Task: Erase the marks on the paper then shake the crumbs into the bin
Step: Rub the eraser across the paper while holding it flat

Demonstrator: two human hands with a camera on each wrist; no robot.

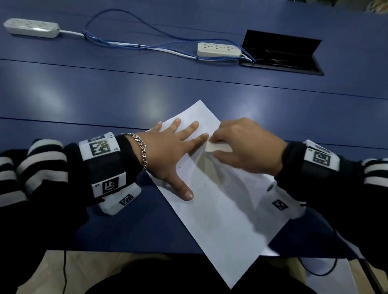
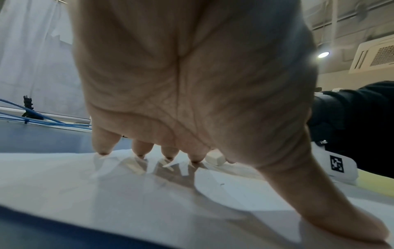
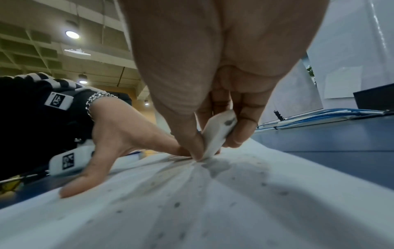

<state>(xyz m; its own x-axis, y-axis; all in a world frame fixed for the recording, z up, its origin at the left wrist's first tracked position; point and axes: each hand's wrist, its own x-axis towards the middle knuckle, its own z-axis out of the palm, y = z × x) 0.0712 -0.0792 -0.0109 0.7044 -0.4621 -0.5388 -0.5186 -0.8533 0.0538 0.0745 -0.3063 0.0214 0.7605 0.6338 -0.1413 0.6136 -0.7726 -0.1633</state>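
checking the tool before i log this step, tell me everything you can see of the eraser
The eraser is a small white block with rounded edges, rubbery-looking, smudged grey on one face. The right hand pinches it between thumb and fingers, tilted, its lower end pressed on the white paper beside the left hand's fingertips. Dark crumbs speckle the sheet around it.

Ceiling lamps (image 3: 72, 34) glare softly off the blue tabletop (image 1: 96, 102), hands throw layered shadows, edges bend, and close skin blurs.
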